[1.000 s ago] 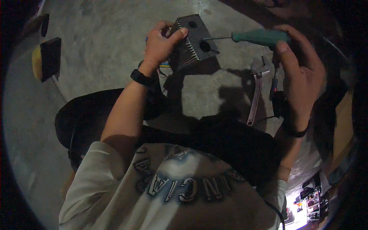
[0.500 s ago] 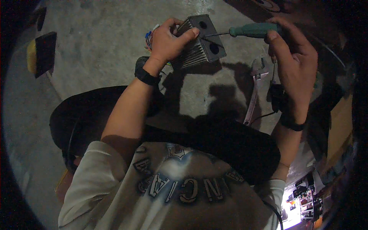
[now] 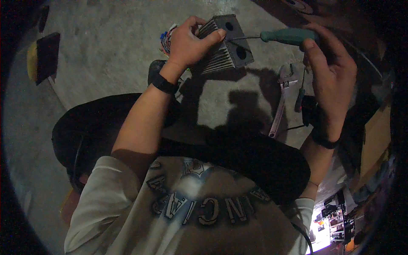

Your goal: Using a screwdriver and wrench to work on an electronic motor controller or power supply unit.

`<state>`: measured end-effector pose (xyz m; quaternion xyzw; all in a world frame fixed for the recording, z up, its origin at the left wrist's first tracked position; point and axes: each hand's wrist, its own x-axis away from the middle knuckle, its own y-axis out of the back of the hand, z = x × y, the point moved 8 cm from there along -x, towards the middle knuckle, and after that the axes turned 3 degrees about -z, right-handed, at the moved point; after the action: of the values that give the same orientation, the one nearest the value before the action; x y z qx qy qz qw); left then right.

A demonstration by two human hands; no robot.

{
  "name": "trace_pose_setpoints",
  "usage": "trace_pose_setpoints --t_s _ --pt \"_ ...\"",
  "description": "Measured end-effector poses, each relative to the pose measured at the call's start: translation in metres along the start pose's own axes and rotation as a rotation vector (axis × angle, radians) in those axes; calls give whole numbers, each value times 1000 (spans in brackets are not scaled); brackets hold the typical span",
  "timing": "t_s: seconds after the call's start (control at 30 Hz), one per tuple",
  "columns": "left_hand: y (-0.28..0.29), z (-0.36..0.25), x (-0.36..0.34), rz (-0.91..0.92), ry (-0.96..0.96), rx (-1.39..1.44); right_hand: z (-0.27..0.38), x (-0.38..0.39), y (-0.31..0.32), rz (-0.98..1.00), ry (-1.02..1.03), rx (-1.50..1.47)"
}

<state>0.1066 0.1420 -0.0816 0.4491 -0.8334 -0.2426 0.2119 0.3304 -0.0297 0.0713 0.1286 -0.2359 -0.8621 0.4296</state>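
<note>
My left hand (image 3: 189, 44) is closed around a finned grey metal housing (image 3: 217, 55), its thumb lying along the upper edge. The housing's dark end plate (image 3: 236, 41), with two round holes, is turned to the right. A bundle of coloured wires (image 3: 165, 41) comes out at its left, beside my wrist. My right hand (image 3: 332, 68) grips the green handle of a screwdriver (image 3: 289, 36). The screwdriver's shaft points left and its tip meets the end plate between the two holes; the exact contact point is too dark to make out.
An adjustable wrench (image 3: 282, 100) lies on the concrete floor (image 3: 106, 55) below the housing. Right of it lies a second, thin screwdriver (image 3: 300, 100). A dark and yellow block (image 3: 44, 58) stands at the far left. Cardboard (image 3: 375, 138) is at the right edge.
My right hand and the screwdriver have shifted slightly right and down. The housing has moved a little to the right in my left hand, and the second screwdriver's handle shows more plainly.
</note>
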Motion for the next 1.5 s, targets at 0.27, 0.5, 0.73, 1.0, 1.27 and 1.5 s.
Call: trace_pose_setpoints --t_s 0.27,0.5,0.73,1.0,1.27,1.5 --pt "3 -1 4 7 11 13 -4 3 -1 -12 -45 -72" --pt "4 -6 6 46 59 -128 3 2 1 -32 21 62" --pt "3 -11 7 64 41 -114 42 1 -14 85 275 207" --pt "-5 -16 10 64 -20 -112 46 -10 -31 186 72 265" --pt "-10 -17 10 61 -66 -115 42 -7 -34 149 184 262" --pt "-1 -16 3 0 -4 -78 53 4 -32 243 478 243"
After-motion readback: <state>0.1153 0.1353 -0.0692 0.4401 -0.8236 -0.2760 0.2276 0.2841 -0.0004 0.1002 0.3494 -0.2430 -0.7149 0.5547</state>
